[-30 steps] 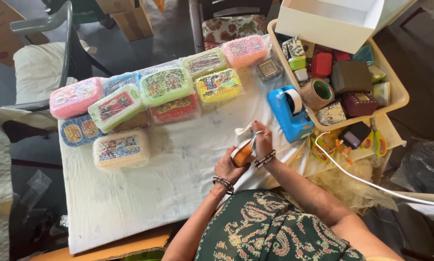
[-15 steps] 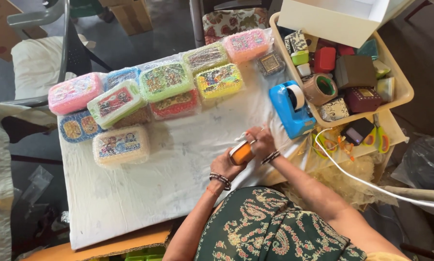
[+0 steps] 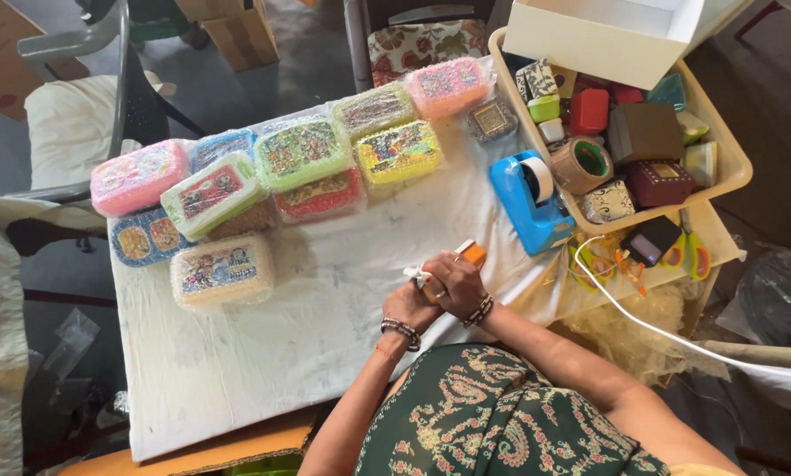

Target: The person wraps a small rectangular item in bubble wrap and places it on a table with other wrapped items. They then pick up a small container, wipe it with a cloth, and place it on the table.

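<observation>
Wrapped colourful boxes (image 3: 272, 189) lie in rows across the far left of the white-clothed worktop (image 3: 263, 353); a blue tape dispenser (image 3: 530, 201) stands beside a cream tray (image 3: 722, 141) of small boxes. Near the front edge, the right hand (image 3: 455, 284) closes round an orange item (image 3: 473, 254), the left hand (image 3: 410, 306) pressed against it, fingers curled

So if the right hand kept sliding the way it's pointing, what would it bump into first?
The right hand points up and to the right across the white cloth. Going on, it would probably meet the blue tape dispenser first, though height above the table is hard to judge.
</observation>
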